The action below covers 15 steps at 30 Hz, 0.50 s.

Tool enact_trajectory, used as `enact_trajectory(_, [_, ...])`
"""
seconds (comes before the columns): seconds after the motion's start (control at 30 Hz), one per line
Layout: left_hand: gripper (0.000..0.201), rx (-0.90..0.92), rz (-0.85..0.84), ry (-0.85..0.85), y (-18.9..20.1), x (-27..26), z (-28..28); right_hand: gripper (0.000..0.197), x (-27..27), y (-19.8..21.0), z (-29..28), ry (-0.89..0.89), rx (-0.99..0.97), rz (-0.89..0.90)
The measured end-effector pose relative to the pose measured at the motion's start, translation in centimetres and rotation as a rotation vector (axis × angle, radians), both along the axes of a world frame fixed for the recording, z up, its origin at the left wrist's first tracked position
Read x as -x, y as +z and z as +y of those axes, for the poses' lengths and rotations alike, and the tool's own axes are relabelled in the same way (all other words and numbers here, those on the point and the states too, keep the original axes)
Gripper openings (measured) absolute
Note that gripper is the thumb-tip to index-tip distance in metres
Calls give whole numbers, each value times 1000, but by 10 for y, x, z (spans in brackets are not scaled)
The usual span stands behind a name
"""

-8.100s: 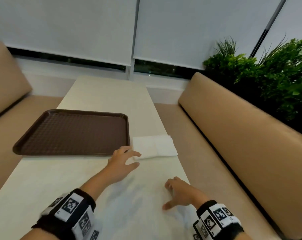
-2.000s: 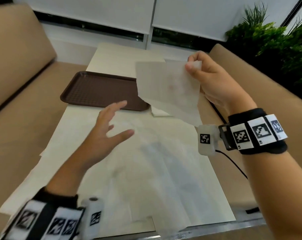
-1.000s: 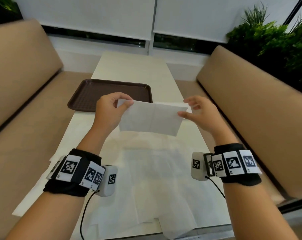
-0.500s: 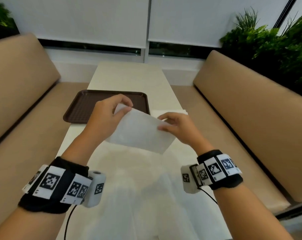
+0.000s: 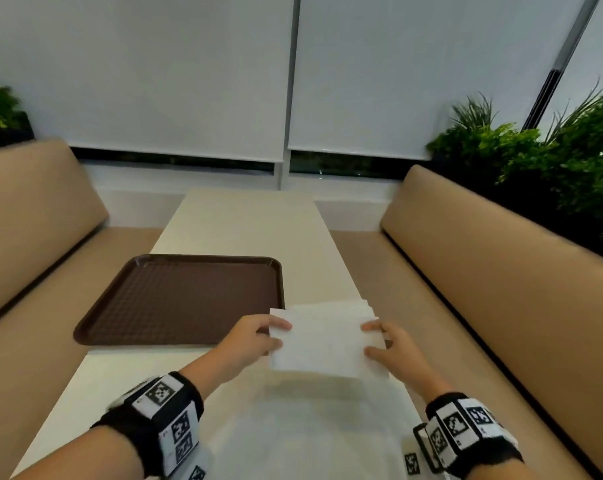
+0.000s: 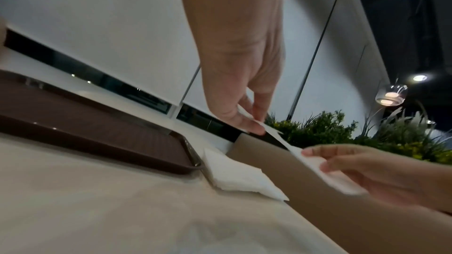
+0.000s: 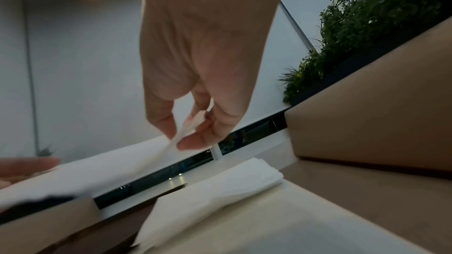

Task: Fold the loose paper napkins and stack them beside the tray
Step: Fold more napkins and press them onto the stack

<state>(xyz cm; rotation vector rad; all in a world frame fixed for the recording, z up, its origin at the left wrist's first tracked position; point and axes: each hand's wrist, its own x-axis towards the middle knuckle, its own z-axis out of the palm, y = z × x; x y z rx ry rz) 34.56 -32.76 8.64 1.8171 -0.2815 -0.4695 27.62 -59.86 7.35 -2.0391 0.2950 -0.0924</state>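
Above the table's [image 5: 244, 230] right edge, left hand [image 5: 250, 341] and right hand [image 5: 393, 348] pinch opposite ends of a folded napkin [image 5: 319, 344], held over the stack [image 6: 234, 177] beside the tray [image 5: 189, 299].

A folded white paper napkin [image 5: 319, 344] hangs in the air above the table, a flat rectangle held level by its two short ends. Under it and toward one o'clock, a small stack of folded white napkins [image 6: 234, 176] lies flat on the tabletop, just beside the near right corner of the dark brown textured tray [image 5: 186, 299], at the tray's four o'clock.
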Motion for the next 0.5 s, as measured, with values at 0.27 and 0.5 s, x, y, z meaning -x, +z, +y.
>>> enact_trajectory(0.27, [33, -189, -133, 168, -43, -76, -77, 35, -97, -28, -28, -119, 476, 5])
enact_trajectory(0.5, [37, -813, -292, -16, -76, -71, -88, 38, -98, -68, -20, 4, 767, 364])
